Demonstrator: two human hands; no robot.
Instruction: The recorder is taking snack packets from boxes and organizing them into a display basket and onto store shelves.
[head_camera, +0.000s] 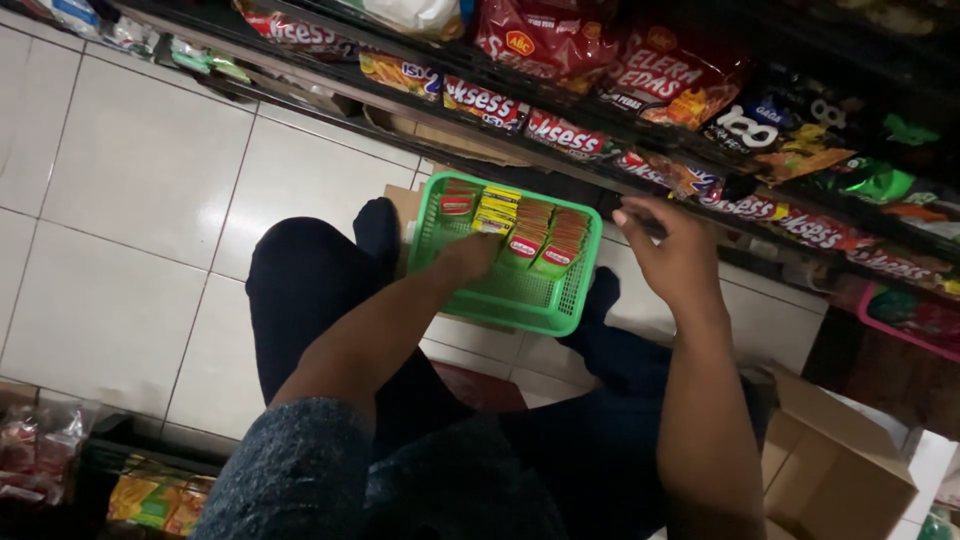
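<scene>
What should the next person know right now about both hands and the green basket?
Left hand: inside the green plastic mesh basket, fingers on the small red and yellow sachets; grip unclear.
Right hand: raised beside the basket near the snack shelf, nothing visible in it.
Basket sits on the white tiled floor between the knees.
Done: sachets stand in rows along the far side.
Left: the near half holds nothing.

— Where are your arms?

— Both stretch forward over my knees. My left hand reaches down and ahead, palm down, fingers curled under so I can't see their tips.

— And the other one?

— My right hand is raised higher, wrist bent, back of the hand facing me, fingers drawn loosely together and pointing left.
</scene>
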